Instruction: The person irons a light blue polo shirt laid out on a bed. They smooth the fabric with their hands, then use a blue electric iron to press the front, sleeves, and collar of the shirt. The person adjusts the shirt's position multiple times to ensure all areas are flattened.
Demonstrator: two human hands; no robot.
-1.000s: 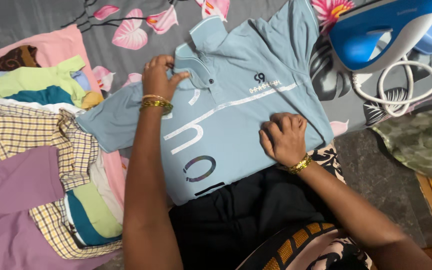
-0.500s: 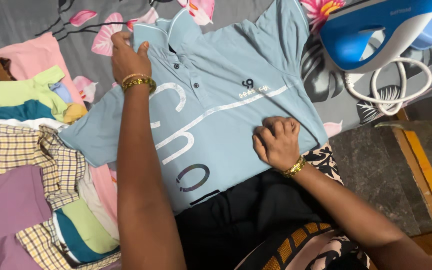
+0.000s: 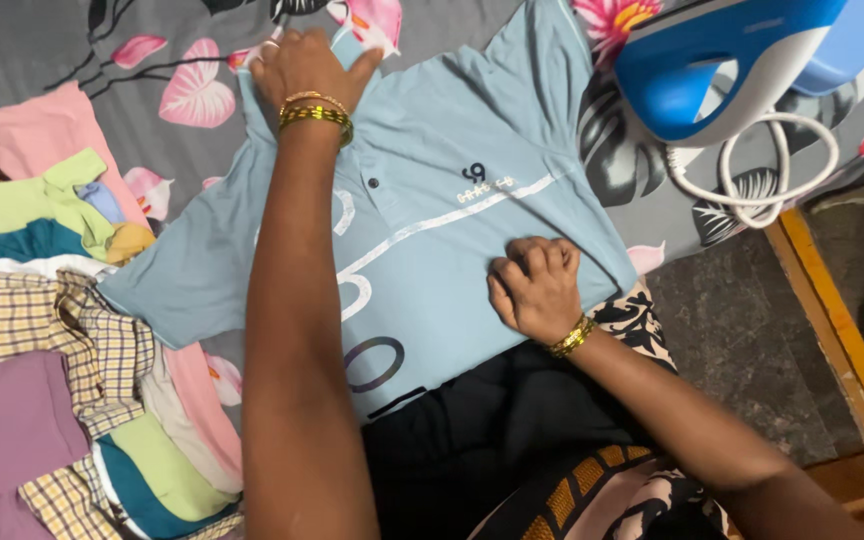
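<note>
Along the left edge of the grey floral bedsheet (image 3: pixel 172 40) lies a heap of clothes (image 3: pixel 62 360): a pink piece, a lime-green and teal garment, a yellow checked shirt and a mauve one, soft and rumpled, their edges overlapping; the sleeve of the light blue polo shirt (image 3: pixel 452 260) lies just beside the checked shirt. The polo is spread flat over the middle of the sheet, collar toward the far edge and hem toward the person, its smooth knit marked with a white diagonal stripe and pale printed shapes. The left hand (image 3: pixel 307 65), with gold bangles at the wrist, reaches to the collar near the far edge, its fingers curled over the cloth and gripping it; the forearm crosses the shirt's front and hides part of the print. The right hand (image 3: pixel 537 285), also wearing a gold bangle, rests on the lower right part of the shirt with the fingers bent in, knuckles pressing the fabric down. At the near edge a black garment (image 3: pixel 472 440) lies under the hem. At the far right corner stands a blue and white steam iron (image 3: pixel 732 65), hard and glossy, its white cord (image 3: pixel 762 170) looped on the sheet, well apart from both hands.
</note>
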